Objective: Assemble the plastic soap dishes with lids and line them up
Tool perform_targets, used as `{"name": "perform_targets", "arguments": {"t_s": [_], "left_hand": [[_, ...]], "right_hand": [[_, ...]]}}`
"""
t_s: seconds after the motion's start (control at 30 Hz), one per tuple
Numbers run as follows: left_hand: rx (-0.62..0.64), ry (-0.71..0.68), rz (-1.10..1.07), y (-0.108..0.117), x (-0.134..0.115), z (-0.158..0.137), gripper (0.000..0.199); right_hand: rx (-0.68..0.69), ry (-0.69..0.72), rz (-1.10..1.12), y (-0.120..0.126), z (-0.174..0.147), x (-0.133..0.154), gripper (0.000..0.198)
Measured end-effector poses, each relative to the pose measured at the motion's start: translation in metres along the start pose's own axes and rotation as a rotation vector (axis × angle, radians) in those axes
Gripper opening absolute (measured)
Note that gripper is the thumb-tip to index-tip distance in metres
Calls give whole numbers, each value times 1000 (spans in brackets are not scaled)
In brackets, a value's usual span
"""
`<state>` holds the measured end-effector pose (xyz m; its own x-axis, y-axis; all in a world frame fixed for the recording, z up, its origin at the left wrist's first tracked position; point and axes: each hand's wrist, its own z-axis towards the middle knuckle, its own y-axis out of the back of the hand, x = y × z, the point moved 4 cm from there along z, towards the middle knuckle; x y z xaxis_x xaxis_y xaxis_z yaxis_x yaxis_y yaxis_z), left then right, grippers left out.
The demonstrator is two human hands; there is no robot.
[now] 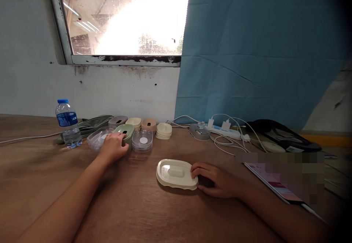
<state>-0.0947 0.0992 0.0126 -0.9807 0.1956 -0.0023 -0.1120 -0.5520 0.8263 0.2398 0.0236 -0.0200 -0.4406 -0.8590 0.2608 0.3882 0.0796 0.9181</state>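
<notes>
A pale cream oval lid or shallow tray (176, 174) with a raised middle lies on the wooden table. My right hand (216, 180) pinches its right end, fingers on the rim and thumb at the near edge. Farther back on the left, my left hand (113, 147) is curled against the near side of a green container (128, 130) that has a dark slot in its top. A clear plastic container (95, 140) with a white round label sits just left of that hand. Beside it on the right stand stacked clear containers (142, 144). Part of the left hand's grip is hidden.
Behind are a grey-mauve container (117, 121), a cream one (134, 122), a peach one (148, 124) and stacked cream pieces (164, 131). A water bottle (68, 124) stands left. Cables trail from a power strip (224, 131); a tablet-like screen (272, 180) lies right.
</notes>
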Motion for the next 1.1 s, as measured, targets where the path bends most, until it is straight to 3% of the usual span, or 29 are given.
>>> {"name": "perform_targets", "arguments": {"t_s": [0.13,0.3,0.4,0.47,0.6,0.63,0.7,0.8,0.97,1.1], "left_hand": [[112,-42,-44,-5,1,0,37],[94,-76,-11,-12,0,2,35],[-2,-53,-3,-11,-1,3,31],[-111,-57,-32,-2,-8,2,31],[-289,-212,-209,25,-42,-8,36],[-270,-306,-277,29,-54,-13,37],[-118,-574,-386,32,-80,-24,37],[135,-902,-464,26,-106,-41,38],[290,-944,-541,13,-112,-46,41],[360,-870,-647,9,-112,-46,41]], "right_hand": [[11,-2,1,0,0,0,26],[13,-3,-2,2,1,2,24],[3,5,-24,2,0,2,26],[-42,-5,-57,2,0,0,38],[-298,-68,-159,9,-6,-6,73],[-374,-72,-176,11,-8,-7,79],[-482,-61,-199,14,-11,-8,86],[-475,-39,-247,16,-12,-5,87],[-191,11,-307,10,-4,4,68],[-150,50,-261,7,1,6,50]]}}
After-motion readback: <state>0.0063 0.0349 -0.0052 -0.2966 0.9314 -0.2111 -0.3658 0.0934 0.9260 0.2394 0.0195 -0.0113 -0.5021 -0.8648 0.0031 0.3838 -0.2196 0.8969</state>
